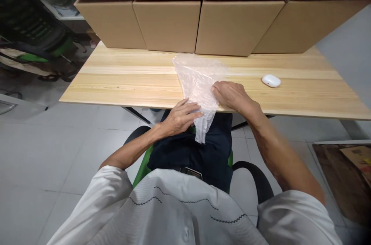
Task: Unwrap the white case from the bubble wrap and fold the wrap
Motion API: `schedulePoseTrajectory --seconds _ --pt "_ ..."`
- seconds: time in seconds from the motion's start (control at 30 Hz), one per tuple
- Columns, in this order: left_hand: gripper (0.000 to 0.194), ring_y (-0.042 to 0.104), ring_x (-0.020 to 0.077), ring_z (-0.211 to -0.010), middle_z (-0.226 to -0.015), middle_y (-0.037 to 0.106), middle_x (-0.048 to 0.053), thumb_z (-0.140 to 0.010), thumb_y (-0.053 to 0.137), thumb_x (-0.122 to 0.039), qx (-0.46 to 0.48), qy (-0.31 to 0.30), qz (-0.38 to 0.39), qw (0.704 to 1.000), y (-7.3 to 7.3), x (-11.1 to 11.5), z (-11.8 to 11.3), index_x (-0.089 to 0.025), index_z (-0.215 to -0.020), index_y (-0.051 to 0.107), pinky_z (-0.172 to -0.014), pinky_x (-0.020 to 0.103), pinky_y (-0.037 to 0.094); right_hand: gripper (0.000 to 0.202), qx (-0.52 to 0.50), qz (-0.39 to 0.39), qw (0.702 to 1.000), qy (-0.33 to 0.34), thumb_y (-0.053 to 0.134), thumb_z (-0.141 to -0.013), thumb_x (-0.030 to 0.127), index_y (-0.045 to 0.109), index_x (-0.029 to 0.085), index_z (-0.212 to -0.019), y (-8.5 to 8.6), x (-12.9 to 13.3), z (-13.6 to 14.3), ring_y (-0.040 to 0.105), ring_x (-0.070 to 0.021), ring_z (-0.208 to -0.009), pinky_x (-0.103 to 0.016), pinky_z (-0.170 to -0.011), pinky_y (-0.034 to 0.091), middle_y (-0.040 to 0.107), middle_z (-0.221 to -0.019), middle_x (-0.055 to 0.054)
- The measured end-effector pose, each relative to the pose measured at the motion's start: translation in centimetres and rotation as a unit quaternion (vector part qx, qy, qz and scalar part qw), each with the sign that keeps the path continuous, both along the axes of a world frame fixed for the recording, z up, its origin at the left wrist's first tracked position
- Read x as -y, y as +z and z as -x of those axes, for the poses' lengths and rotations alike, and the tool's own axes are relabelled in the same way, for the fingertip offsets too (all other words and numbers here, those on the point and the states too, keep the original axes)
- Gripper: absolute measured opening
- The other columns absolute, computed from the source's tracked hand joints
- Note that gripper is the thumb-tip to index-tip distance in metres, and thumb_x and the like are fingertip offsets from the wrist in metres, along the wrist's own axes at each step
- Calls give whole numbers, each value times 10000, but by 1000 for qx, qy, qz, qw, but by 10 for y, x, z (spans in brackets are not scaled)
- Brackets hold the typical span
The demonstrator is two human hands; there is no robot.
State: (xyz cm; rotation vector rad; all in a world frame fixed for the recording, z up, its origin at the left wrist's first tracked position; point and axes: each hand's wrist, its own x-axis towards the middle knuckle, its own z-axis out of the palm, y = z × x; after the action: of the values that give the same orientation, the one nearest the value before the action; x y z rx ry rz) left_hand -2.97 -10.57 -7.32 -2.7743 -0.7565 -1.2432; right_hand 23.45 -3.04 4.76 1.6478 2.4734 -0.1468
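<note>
Head view, seated operator. I look down on a pale wooden table (121, 79) with lengthwise grain, its near edge running across the middle of the view and crossing just in front of my lap. A double row of closed cardboard boxes (168, 24) stands along the far edge and walls off the back of the surface. The floor is light grey tile (43, 152); a dark chair with green trim (34, 32) stands at the far left, and a brown mat (344, 175) with a piece of cardboard lies at the lower right.

A clear plastic bag (198, 82) lies crumpled near the table's middle, most of it on the wood, its narrow lower end hanging over the near edge above my dark trousers. My left hand (181, 115) sits at the edge, fingers extended and laid flat on the hanging part, pressing rather than gripping. My right hand (232, 96) rests on the bag's right margin with fingers curled; I cannot tell whether they pinch the film or merely lie on it.

A small white case (271, 80) lies well apart to the right. Bare wood stretches to both sides of the bag, wider on the left; the boxes close the far side.
</note>
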Motion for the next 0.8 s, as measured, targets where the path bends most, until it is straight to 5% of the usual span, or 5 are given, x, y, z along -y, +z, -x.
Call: schedulePoseTrajectory --seconds 0.23,0.33,0.47,0.63,0.8 --pt "294 860 267 -1379 -1424 898 132 -1223 646 -297 141 -49 194 970 22 -4 46 -303 -1416 868 -1274 514 655 465 -72 -104 986 110 491 -1215 451 838 149 -1288 -37 13 -22 673 -436 -1364 -520 -1021 564 689 -1603 -282" --pt "271 867 292 -1359 -1368 912 139 -1213 683 -374 178 -36 216 959 32 -8 65 -294 -1338 910 -1218 516 690 548 -130 -144 963 185 511 -1219 579 824 139 -1311 -61 11 -29 588 -465 -1526 -591 -1203 530 583 -1784 -276" --pt "359 841 327 -1413 -1370 910 141 -1212 665 -511 180 2 217 959 38 -19 92 -293 -1328 926 -1252 567 672 795 -184 -161 939 243 463 -1182 810 769 117 -1424 -84 10 -31 610 -452 -1541 -581 -1267 515 696 -1672 -276" --pt "434 848 341 -1371 -1400 893 155 -1140 756 -630 166 69 218 959 39 -22 119 -266 -1314 918 -1221 547 686 761 -198 -191 928 252 443 -1213 746 749 98 -1469 -90 18 -16 670 -429 -1430 -544 -1188 548 756 -1580 -273" --pt "675 791 350 -1481 -1685 749 166 -1095 863 -492 122 108 163 973 43 0 127 -321 -1723 681 -1234 547 682 641 -172 -204 939 218 455 -1234 658 779 124 -1377 -86 26 0 663 -424 -1301 -540 -1064 543 784 -1486 -265"
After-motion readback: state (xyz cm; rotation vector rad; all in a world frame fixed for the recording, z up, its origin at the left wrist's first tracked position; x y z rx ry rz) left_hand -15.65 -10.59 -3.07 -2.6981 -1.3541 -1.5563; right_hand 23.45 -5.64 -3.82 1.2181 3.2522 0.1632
